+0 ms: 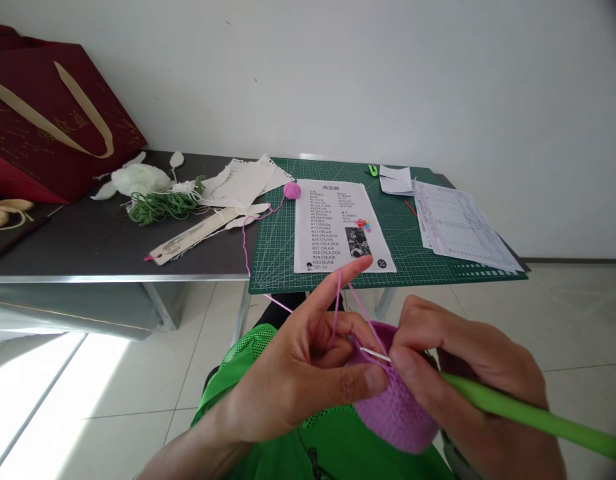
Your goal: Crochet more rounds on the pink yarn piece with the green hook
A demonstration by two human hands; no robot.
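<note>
My left hand [308,373] pinches the edge of a pink crochet piece [395,413] between thumb and fingers. Its index finger is raised, with pink yarn [337,300] looped over it and running down to the piece. In my right hand [468,373] is a crochet hook [533,415] with a thick green handle. The hook's thin metal tip lies at the upper edge of the crochet piece, close to the yarn. From my left hand the yarn trails back over the table edge to a small pink yarn ball [292,191].
A printed pattern sheet [333,227] lies on a green cutting mat [273,247]. Stitch markers [363,225] rest on the sheet. Charts [463,227] lie at right; white yarn [141,179], green yarn [155,208] and a wooden ruler [193,237] at left. A red bag [53,100] stands far left.
</note>
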